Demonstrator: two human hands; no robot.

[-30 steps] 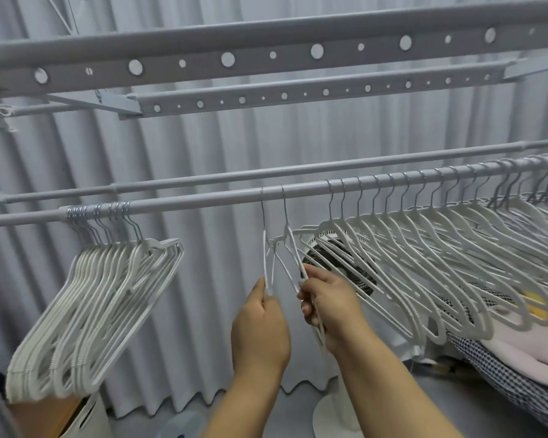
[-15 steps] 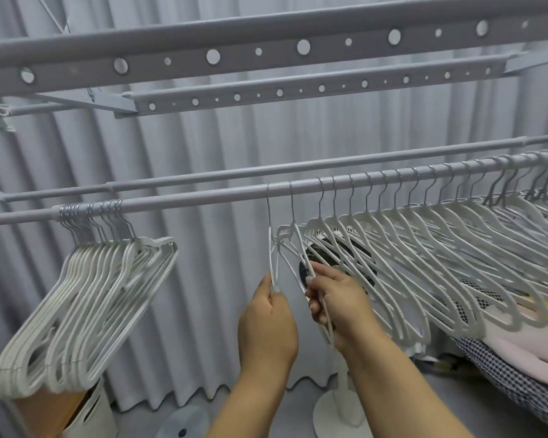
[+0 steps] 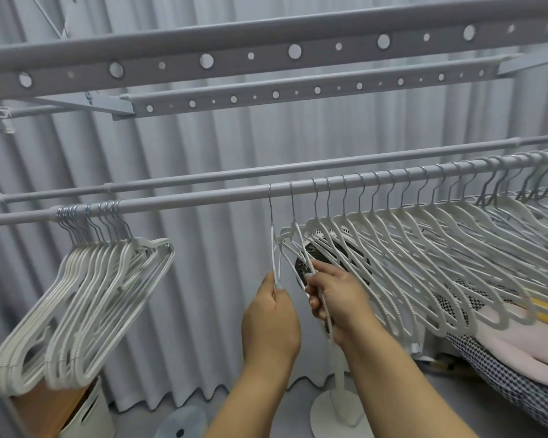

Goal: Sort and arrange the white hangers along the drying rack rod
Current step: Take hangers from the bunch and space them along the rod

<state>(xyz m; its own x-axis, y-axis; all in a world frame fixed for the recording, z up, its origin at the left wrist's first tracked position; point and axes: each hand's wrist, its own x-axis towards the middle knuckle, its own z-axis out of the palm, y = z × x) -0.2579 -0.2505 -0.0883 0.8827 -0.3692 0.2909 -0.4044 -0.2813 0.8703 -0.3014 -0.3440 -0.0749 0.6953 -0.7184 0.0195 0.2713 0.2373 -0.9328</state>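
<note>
The rack rod (image 3: 203, 200) runs nine to three o'clock, a packed bunch (image 3: 76, 311) at eight, a spread row (image 3: 424, 263) at three. My left hand (image 3: 271, 324) pinches one hanger (image 3: 273, 248), my right hand (image 3: 339, 298) grips its neighbour (image 3: 293, 235). They look light, stiff, tangle-prone; I'd hold the shoulders. A fan (image 3: 326, 257) stands behind.

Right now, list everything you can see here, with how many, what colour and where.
bunched hangers: tight cluster, too many to count, white, left on the front rod
spread hangers: long row, white, right on the front rod
two single hangers: white, between the groups
rear rod: one, grey
perforated bars: two, grey, overhead
curtain: grey, behind
fan: one, white stand, behind the hangers
left hand: pinches one single hanger
right hand: grips the other
</note>
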